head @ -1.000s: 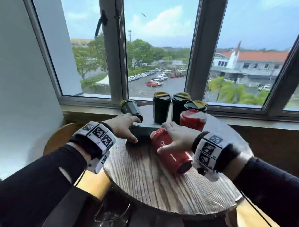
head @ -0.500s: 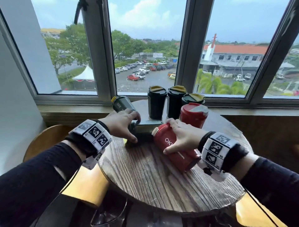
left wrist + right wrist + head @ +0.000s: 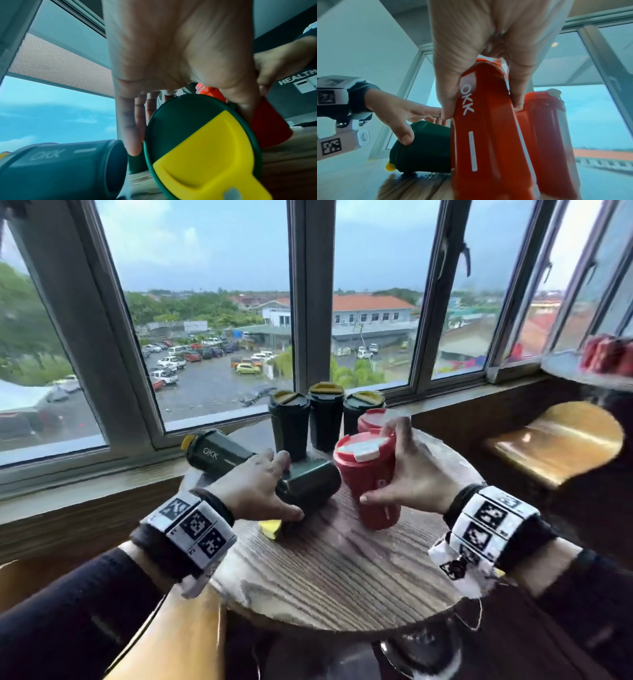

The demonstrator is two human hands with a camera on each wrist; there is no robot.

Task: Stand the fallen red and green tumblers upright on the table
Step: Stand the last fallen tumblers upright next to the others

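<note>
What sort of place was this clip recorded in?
Probably a cafe or shop seating corner on an upper floor. A small round wooden table stands by a wide window overlooking a car park, and several identical branded tumblers are lined up as if on display.

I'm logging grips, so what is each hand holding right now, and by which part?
The right hand grips the red tumbler around its upper body. The left hand grips the fallen green tumbler near its lid end.
</note>
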